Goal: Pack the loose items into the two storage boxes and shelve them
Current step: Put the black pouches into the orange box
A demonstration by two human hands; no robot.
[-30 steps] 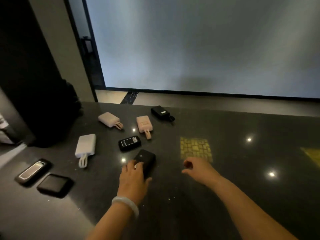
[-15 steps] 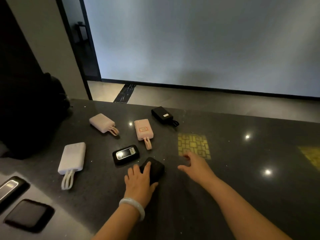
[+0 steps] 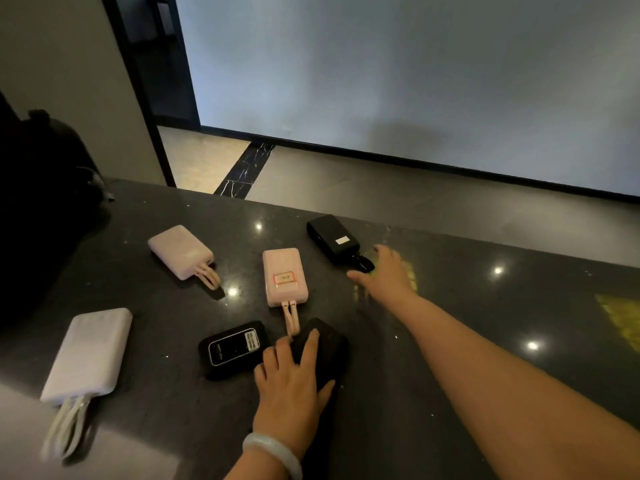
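Observation:
Several power banks lie on a dark stone counter (image 3: 485, 341). My left hand (image 3: 292, 386) rests on a plain black power bank (image 3: 329, 348), fingers on top and thumb at its right side. My right hand (image 3: 384, 275) reaches out with spread fingers beside the strap of a black power bank (image 3: 330, 237) at the far edge; it holds nothing. A pink power bank (image 3: 284, 277) lies between the two hands. Another pink one (image 3: 181, 251) lies further left, a white one (image 3: 88, 356) at the near left, and a black one with a display (image 3: 233, 348) just left of my left hand.
A dark bag (image 3: 45, 202) stands at the counter's left end. The counter's far edge drops to a tiled floor (image 3: 346, 188) below a grey wall. No storage box is in view.
My right hand has reached forward from the counter's middle to the far black power bank's strap. My left hand stayed on the plain black power bank. The view moved closer and rightward.

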